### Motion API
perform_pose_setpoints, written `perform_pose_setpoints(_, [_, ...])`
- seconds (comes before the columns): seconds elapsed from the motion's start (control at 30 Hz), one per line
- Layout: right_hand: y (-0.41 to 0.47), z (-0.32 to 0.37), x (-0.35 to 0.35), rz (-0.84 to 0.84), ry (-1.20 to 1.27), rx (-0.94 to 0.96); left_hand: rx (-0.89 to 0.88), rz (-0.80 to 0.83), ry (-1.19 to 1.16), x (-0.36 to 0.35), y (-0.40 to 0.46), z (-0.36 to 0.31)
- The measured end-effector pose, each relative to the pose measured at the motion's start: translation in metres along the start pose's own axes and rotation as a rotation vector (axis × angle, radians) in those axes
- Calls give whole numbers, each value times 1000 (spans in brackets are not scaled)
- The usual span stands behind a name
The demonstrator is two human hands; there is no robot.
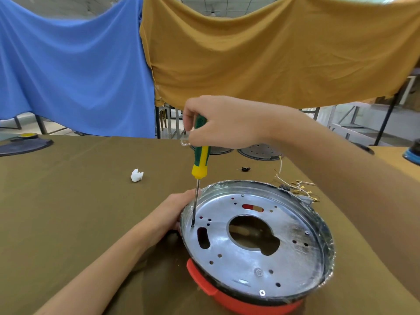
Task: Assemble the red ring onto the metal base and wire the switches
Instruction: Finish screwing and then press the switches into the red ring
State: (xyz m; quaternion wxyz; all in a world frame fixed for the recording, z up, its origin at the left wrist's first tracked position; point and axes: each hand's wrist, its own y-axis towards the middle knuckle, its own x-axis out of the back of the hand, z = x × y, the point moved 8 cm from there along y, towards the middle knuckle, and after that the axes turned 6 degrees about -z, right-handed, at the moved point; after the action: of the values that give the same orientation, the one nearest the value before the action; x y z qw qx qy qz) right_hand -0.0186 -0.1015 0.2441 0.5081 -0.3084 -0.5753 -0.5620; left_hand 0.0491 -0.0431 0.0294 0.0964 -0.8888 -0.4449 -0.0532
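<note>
Green-and-yellow-handled screwdriver (199,153) stands upright in my right hand (223,123), fingers curled around it, tip in the round metal base (256,242), which my left hand (176,211) grips steady.

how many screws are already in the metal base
3 show: one near the front rim, one at the right, one at the far rim. The screwdriver tip may hide another.

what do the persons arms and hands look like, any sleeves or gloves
Both arms are bare as far as the view shows: no sleeves, and no gloves on either hand. The left hand and right hand show no rings, watch or markings.
</note>
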Motion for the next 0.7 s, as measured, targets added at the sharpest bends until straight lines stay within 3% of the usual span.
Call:
perform_pose_setpoints(0.1, [-1, 1, 6, -129, 79, 27, -24, 7, 14, 0, 2, 0])
perform_pose_setpoints(0.23, [1, 2, 5, -318, -135, -49, -25, 7, 7, -1, 1, -2])
perform_pose_setpoints(0.4, [0, -3, -3, -78, 93, -79, -27, 21, 0, -3, -4, -4])
perform_pose_setpoints(0.47, [-4, -4, -1, -72, 166, -56, -27, 32, 24, -2, -4, -3])
perform_pose_setpoints(0.63, [-1, -6, 4, -314, -181, -91, -64, 60, 34, -3, -8, -5])
perform_pose_setpoints(0.7, [0, -5, 5, -325, -229, -106, -69, 56, 30, -3, -8, -5])
